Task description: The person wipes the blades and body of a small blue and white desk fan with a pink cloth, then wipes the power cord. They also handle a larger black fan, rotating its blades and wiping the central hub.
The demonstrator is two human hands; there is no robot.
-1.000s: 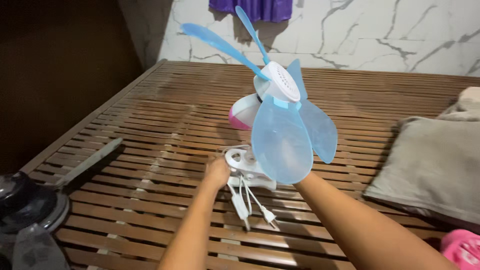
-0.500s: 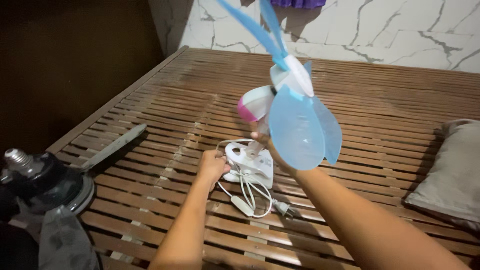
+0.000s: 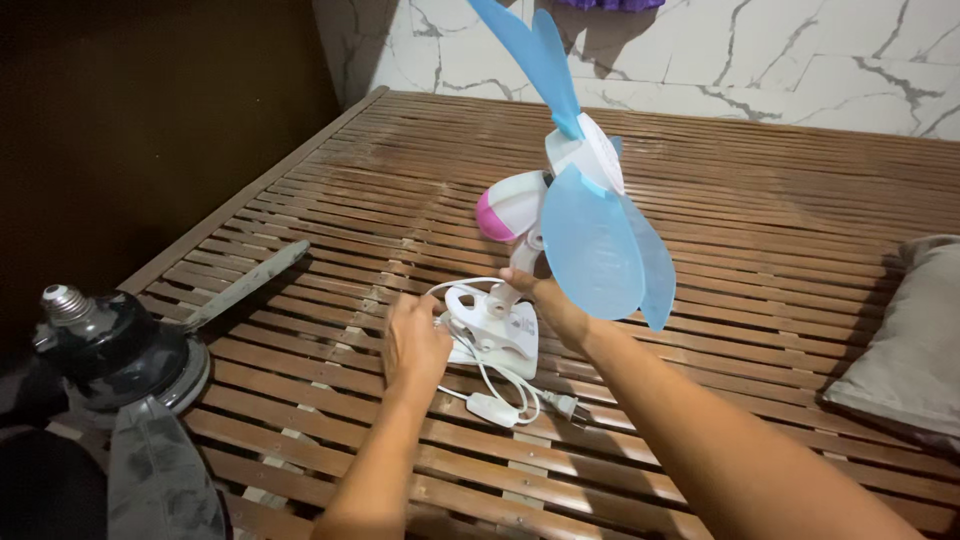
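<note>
One small clip fan: right hand grips its neck, left hand clasps its white clamp base; one cord trails below.

Fan blades and cord crowd the hands.

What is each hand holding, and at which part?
The right hand grips the small fan at its neck; the left hand rests on its white clip base.
</note>
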